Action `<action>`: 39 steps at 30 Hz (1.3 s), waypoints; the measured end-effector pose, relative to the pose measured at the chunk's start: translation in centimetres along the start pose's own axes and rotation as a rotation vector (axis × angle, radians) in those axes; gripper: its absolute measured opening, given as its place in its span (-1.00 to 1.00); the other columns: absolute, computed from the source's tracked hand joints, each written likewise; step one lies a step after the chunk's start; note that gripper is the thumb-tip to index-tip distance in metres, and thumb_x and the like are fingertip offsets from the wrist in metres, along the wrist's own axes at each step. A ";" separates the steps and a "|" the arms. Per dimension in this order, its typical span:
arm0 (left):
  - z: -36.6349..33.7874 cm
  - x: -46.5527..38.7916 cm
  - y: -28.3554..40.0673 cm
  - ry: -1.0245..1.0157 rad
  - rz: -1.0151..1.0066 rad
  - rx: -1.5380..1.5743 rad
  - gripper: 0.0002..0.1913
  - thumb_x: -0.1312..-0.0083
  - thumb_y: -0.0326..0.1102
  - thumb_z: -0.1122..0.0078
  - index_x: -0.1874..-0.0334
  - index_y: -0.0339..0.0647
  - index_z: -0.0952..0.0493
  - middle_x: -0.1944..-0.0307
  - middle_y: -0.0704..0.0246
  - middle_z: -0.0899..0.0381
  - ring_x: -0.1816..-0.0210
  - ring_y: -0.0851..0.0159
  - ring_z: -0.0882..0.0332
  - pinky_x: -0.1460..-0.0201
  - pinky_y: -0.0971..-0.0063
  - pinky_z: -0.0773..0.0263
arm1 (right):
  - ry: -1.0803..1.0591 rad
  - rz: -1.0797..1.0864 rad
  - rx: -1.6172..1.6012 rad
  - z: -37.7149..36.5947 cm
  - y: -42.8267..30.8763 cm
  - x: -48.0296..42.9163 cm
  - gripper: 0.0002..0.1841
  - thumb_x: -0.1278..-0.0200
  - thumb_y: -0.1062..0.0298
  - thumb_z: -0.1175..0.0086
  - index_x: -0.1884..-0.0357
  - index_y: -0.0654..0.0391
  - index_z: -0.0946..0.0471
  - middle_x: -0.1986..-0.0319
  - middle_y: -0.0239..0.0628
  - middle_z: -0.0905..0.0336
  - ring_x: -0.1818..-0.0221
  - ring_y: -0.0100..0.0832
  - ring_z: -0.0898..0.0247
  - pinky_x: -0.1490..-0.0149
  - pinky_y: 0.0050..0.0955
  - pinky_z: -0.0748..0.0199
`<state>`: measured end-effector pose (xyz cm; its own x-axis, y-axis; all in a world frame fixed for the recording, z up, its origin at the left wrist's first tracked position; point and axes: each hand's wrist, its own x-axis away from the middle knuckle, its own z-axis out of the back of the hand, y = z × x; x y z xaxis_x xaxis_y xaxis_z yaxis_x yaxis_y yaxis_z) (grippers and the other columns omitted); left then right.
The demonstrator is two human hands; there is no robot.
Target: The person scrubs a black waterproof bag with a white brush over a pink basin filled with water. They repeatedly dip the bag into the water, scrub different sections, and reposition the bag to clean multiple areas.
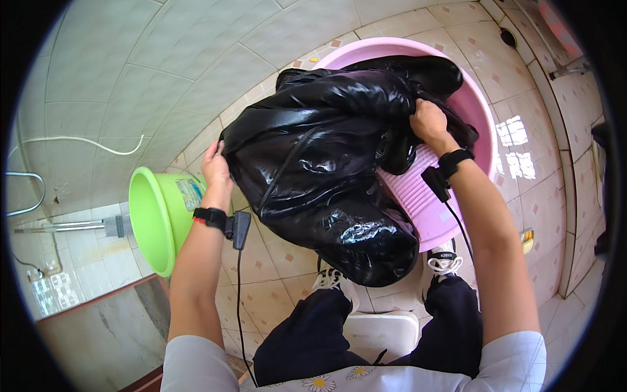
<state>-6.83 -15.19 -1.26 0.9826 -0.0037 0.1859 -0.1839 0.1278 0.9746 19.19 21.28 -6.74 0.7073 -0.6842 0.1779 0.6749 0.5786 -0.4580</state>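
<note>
A large, glossy black jacket-like garment (313,161), wet-looking, is spread over a round pink basin (485,132) and hangs past its left and near sides. My left hand (216,164) grips the garment's left edge, thumb and fingers closed on the fabric. Over the basin, my right hand (431,121) clutches a bunched part of the same garment. Below that hand, a ribbed pink washboard surface (409,183) shows inside the basin. The garment hides most of the basin's inside. Each wrist wears a black strap with a small cabled device.
A lime green bucket (169,196) lies tipped on the left by the tiled wall. My feet in white laced shoes stand near the basin, with a white stool (384,333) between my legs. A yellow object (527,241) is on the tiles at right; a pale hose (98,142) hangs at left.
</note>
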 end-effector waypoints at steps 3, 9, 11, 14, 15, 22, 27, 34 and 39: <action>-0.5 2.6 2.3 0.086 -0.150 -0.338 -0.57 -0.23 -0.66 0.09 -0.18 -0.30 -0.38 -0.13 0.20 -0.41 -0.15 0.26 -0.36 -0.24 0.43 -0.25 | -0.072 0.080 -0.306 4.8 -0.7 1.7 -0.67 0.04 0.40 0.00 0.21 0.32 -0.59 0.30 0.19 -0.56 0.08 0.08 -0.49 -0.04 -0.14 -0.42; -6.9 12.7 8.3 -0.536 -0.873 -0.632 -0.22 -0.01 -0.30 -0.36 -0.32 -0.28 -0.21 -0.24 0.08 -0.26 -0.30 0.01 -0.16 -0.39 0.26 -0.02 | -0.338 0.234 -1.296 9.9 -0.8 4.1 -0.57 0.24 0.54 0.11 0.20 0.39 -0.57 0.48 -0.31 -0.54 0.45 -0.53 -0.40 0.31 -0.60 -0.36; -10.6 14.7 9.1 -0.691 -1.033 -0.742 0.12 0.19 -0.14 -0.54 -0.43 -0.22 -0.01 -0.30 0.03 -0.16 -0.37 -0.08 0.00 -0.41 0.02 0.11 | -0.459 0.368 -1.486 10.7 -1.5 4.4 -0.56 0.27 0.55 0.12 0.21 0.39 -0.56 0.48 -0.32 -0.54 0.45 -0.52 -0.42 0.30 -0.60 -0.37; -16.0 14.7 9.3 -0.900 -0.966 -0.811 0.26 0.30 -0.10 -0.60 -0.46 -0.07 0.08 -0.42 -0.01 0.04 -0.45 -0.06 0.15 -0.29 -0.41 0.33 | -0.606 0.554 -1.503 11.6 -3.1 4.0 -0.56 0.30 0.54 0.09 0.23 0.38 -0.56 0.46 -0.33 -0.56 0.44 -0.51 -0.45 0.25 -0.64 -0.41; -17.2 14.2 9.4 -0.986 -0.934 -0.828 -0.04 0.14 -0.20 -0.52 -0.37 -0.14 -0.18 -0.29 -0.02 -0.25 -0.32 0.00 -0.22 -0.32 -0.19 0.03 | -0.573 0.589 -1.515 11.7 -3.7 3.5 -0.56 0.28 0.54 0.09 0.21 0.38 -0.56 0.44 -0.32 -0.57 0.43 -0.50 -0.46 0.24 -0.64 -0.41; -18.1 8.3 11.2 -0.721 0.034 -0.374 -0.76 -0.27 -0.36 -0.08 0.16 -0.41 -0.57 0.31 0.25 -0.66 0.29 0.28 -0.62 0.19 0.45 -0.52 | 0.534 0.258 -0.357 10.3 -1.2 -0.3 -0.62 -0.09 0.25 -0.12 0.11 0.32 -0.55 0.29 -0.02 -0.62 0.16 -0.12 -0.57 -0.02 -0.30 -0.46; -13.0 7.4 13.6 -0.746 0.590 0.034 -0.70 -0.35 -0.24 -0.01 0.07 -0.34 -0.54 0.19 0.17 -0.66 0.20 0.14 -0.65 0.07 0.29 -0.58 | 0.260 0.008 -0.177 5.9 6.5 1.1 -0.69 -0.13 0.30 -0.03 0.11 0.22 -0.55 0.16 0.09 -0.55 0.09 0.05 -0.49 -0.04 -0.17 -0.44; -5.8 7.5 10.5 -0.685 0.540 0.343 -0.57 -0.42 -0.08 0.11 -0.11 -0.30 -0.48 -0.04 0.16 -0.57 -0.02 0.08 -0.55 -0.13 0.14 -0.45 | -0.040 -0.191 -0.010 -3.5 10.1 0.7 -0.43 -0.10 0.10 -0.12 -0.13 0.21 -0.39 -0.07 0.09 -0.41 -0.08 0.13 -0.38 -0.16 -0.12 -0.37; -3.8 8.1 6.3 -0.532 0.664 0.243 -0.48 -0.35 0.04 0.03 -0.12 -0.28 -0.47 -0.02 0.17 -0.58 0.00 0.07 -0.55 -0.12 0.16 -0.46 | -0.441 -0.047 0.000 -5.8 10.7 -1.3 -0.52 -0.22 -0.02 0.11 0.02 0.12 -0.57 0.01 0.02 -0.51 -0.11 -0.06 -0.40 -0.13 -0.22 -0.38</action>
<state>0.04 -10.62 5.85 0.5389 -0.4724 0.6974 -0.7721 0.0541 0.6332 24.33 25.79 -16.93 0.6982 -0.4544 0.5532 0.7082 0.5515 -0.4409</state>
